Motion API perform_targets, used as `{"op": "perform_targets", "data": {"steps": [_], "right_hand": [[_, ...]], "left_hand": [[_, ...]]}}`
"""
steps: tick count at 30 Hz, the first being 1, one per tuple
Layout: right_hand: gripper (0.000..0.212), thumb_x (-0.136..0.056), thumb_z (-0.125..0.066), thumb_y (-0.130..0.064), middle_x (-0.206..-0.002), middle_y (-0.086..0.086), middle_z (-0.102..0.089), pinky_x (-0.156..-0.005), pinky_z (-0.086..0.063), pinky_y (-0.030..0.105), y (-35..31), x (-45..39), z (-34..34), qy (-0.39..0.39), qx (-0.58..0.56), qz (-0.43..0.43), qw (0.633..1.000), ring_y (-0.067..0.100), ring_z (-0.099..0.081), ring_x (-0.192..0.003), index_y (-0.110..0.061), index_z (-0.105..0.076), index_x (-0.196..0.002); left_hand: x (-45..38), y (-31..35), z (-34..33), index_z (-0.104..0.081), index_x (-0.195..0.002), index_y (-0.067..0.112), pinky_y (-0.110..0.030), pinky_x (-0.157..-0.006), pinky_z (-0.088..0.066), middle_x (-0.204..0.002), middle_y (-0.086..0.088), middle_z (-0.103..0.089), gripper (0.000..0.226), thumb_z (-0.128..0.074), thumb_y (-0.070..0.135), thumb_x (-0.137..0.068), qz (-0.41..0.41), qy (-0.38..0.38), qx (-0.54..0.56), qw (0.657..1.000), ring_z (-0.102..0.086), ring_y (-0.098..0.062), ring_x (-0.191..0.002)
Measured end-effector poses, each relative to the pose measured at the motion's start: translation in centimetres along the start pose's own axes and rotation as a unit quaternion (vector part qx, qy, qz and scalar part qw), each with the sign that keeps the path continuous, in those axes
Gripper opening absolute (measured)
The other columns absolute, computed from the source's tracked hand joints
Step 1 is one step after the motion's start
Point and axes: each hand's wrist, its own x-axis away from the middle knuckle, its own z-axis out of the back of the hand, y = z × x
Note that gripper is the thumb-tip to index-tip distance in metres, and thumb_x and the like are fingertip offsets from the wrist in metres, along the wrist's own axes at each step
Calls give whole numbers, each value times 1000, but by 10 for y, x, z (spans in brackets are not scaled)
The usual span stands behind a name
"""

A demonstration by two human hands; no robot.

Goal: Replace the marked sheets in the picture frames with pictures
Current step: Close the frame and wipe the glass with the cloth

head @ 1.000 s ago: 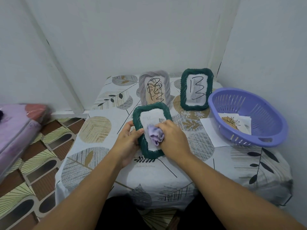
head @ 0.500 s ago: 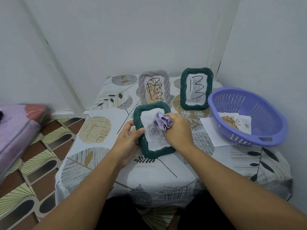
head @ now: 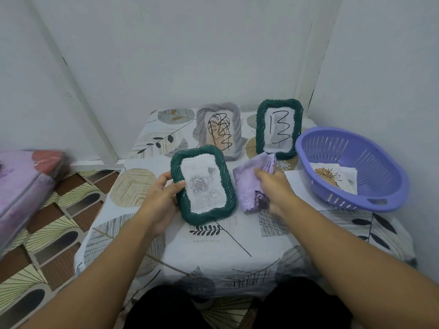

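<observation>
The table (head: 166, 241), covered in a leaf-print cloth, carries everything. At its right edge sits a purple basket (head: 389, 186) with loose pictures (head: 332, 179) inside. At the back stand 2 frames with scribbled sheets not yet replaced: a grey frame (head: 235, 131) and a green frame (head: 261, 129). Nearer, a second green frame with a rose picture (head: 204, 186) lies tilted on the table, its left edge gripped by the left hand (head: 161, 198). Just beside it, the right hand (head: 273, 188) clutches a purple cloth (head: 249, 184) against the table. The step in hand looks like finishing this frame: I would let go of the cloth clear of the standing frames, then set the finished frame upright with both hands, away from the 2 marked ones.
</observation>
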Motion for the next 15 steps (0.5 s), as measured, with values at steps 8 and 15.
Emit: {"op": "perform_targets", "data": {"steps": [8, 15], "right_hand": [[40, -92, -74, -26, -110, 13, -70, -75, -60, 40, -15, -29, -10, -4, 14, -44, 999, 33, -70, -93, -12, -59, -126], [44, -91, -73, -34, -114, 8, -61, -60, -45, 30, -9, -40, -10, 28, 279, 65, 958, 25, -62, -92, -12, -55, -125]], "left_hand": [[-9, 10, 17, -57, -130, 14, -45, -80, -58, -111, -13, -75, 31, -55, 3, -102, -2, 13, -14, 1000, -72, -29, -96], [-16, 15, 18, -58, -129, 15, -46, -85, -58, -109, -11, -76, 30, -55, 3, -102, -7, 1, -17, 1000, -71, -28, -94]]}}
